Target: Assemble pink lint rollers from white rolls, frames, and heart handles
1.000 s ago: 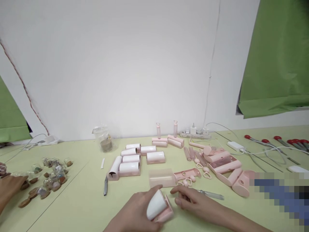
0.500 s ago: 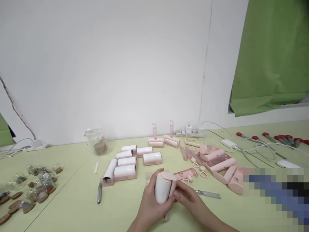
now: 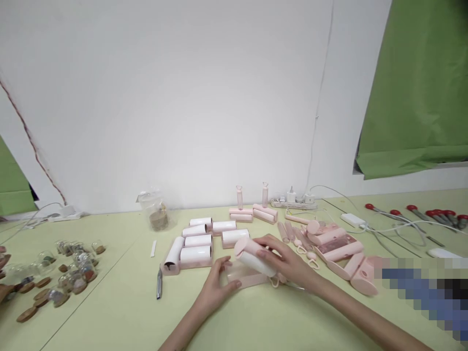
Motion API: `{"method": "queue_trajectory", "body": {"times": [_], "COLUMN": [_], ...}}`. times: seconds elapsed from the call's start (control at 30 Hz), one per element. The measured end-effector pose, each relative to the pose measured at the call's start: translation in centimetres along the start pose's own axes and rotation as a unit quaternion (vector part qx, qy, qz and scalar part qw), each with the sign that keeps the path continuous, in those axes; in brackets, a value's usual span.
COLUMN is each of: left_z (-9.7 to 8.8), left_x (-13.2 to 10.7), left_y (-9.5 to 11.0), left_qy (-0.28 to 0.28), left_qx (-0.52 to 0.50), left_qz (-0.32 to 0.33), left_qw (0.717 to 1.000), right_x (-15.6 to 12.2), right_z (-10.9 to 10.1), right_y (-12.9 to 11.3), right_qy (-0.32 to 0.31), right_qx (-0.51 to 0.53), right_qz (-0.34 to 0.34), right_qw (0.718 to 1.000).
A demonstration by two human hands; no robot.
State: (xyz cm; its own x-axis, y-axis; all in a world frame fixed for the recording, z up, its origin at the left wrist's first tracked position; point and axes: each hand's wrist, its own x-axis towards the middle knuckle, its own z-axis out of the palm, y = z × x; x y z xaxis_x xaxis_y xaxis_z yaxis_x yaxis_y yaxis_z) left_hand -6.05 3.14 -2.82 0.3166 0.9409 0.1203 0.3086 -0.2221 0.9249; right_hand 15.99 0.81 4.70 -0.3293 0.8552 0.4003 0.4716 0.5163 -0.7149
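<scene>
My right hand (image 3: 283, 258) is wrapped from above round a lint roller (image 3: 252, 261), a white roll in a pink shell with a round pink end cap. The roller is tilted, its capped end up and to the left. Just under it on the table lies a clear pinkish case (image 3: 239, 280), partly hidden. My left hand (image 3: 218, 282) grips the left end of this case, thumb along the near edge and fingers at the far edge. Heart-shaped pink loops (image 3: 275, 282) lie partly behind my right hand.
Several white rolls in pink holders (image 3: 196, 256) stand behind my left hand, a metal knife-like tool (image 3: 159, 284) beside them. Pink shells (image 3: 341, 251) are piled at right. Glass domes with cork bases (image 3: 78, 280) lie left, by another person's hand (image 3: 4, 287). Red-ended tools (image 3: 438, 214) lie far right.
The roller has passed from both hands into my right hand alone and is tipped over. My left hand has let go of it and moved down to the clear case. The view has shifted slightly.
</scene>
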Motion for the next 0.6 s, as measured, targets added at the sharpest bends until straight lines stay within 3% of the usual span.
{"method": "queue_trajectory", "body": {"times": [0.13,0.23,0.6], "left_z": [-0.8,-1.1,-1.2], "left_x": [-1.3,-1.8,-1.8], "left_y": [-1.5,-1.5,-1.1], "left_qy": [-0.057,-0.086,-0.089], "left_qx": [-0.08,-0.124,-0.118], "left_qz": [0.02,0.029,0.022], "left_qw": [0.995,0.988,0.989], "right_x": [1.1,1.3,0.0], "right_z": [1.5,3.0,5.7], "right_y": [-1.1,-1.2,-0.5], "right_qy": [-0.088,-0.112,-0.117], "right_qx": [-0.165,-0.238,-0.233], "right_qz": [-0.106,-0.141,-0.076], "right_qw": [0.977,0.955,0.962]}}
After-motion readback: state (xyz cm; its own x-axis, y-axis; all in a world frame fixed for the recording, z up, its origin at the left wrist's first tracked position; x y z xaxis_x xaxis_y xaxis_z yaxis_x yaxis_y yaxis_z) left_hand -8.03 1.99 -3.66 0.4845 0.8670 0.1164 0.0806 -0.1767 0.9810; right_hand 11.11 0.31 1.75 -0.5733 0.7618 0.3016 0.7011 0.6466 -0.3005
